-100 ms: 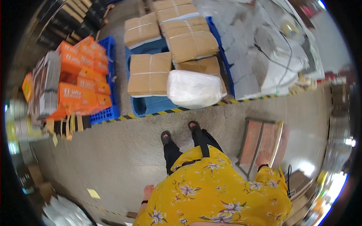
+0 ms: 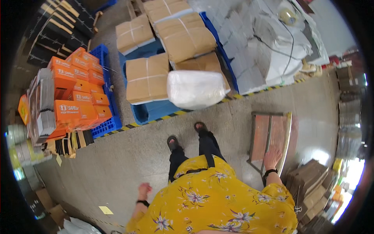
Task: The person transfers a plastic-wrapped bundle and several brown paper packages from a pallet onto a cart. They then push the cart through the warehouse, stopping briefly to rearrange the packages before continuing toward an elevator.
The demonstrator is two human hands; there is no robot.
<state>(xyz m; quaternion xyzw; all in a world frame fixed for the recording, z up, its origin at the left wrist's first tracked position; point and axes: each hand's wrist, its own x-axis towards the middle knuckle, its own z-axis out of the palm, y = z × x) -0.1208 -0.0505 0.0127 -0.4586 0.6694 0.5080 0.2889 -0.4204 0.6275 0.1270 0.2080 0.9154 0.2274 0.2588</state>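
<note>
My right hand (image 2: 272, 158) is out to the right with its fingers stretched, holding nothing. In view it overlaps the near edge of a low reddish wooden bench (image 2: 261, 136) with a metal frame; whether it touches the bench I cannot tell. My left hand (image 2: 144, 190) hangs low beside my body over the floor, fingers loosely bent and small in view, with nothing visible in it. Ahead of my feet, a white plastic-wrapped bundle (image 2: 198, 89) rests against tied stacks of brown paper-wrapped sheets (image 2: 147, 78) on a blue pallet (image 2: 156, 111).
Orange boxes (image 2: 72, 111) are piled on a blue pallet (image 2: 111, 117) at the left. White plastic sheeting (image 2: 272, 50) covers goods at the far right. Yellow-and-black tape (image 2: 163, 117) edges the pallet area. Cardboard cartons (image 2: 307, 177) stand at the near right.
My right hand has come into sight over the bench from behind the sleeve. My left hand has shifted left and up a little. The whole scene has tilted slightly with my head.
</note>
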